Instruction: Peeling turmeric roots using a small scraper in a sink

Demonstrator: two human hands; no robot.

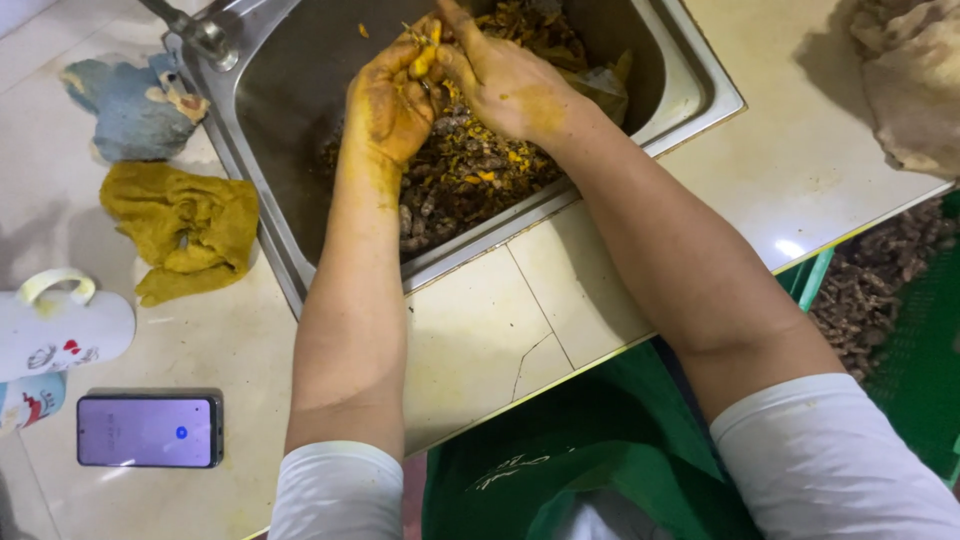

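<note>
Both my hands are over a steel sink (pixel 690 95), stained yellow-orange. My left hand (pixel 388 100) is closed around a small yellow root piece (pixel 427 55) that pokes out at its top. My right hand (pixel 505 80) pinches the same piece from the right with finger and thumb; whether it holds a tool I cannot tell. Below them the sink holds a heap of brown and orange root peelings (pixel 465 175).
A yellow-stained cloth (pixel 185 225) and a blue-grey cloth (pixel 135 105) lie left of the sink. A white mug (pixel 60 330) and a phone with a lit screen (pixel 148 430) sit at the counter's near left. A beige sack (pixel 910 75) is far right; brown roots (pixel 865 290) fill a green crate below.
</note>
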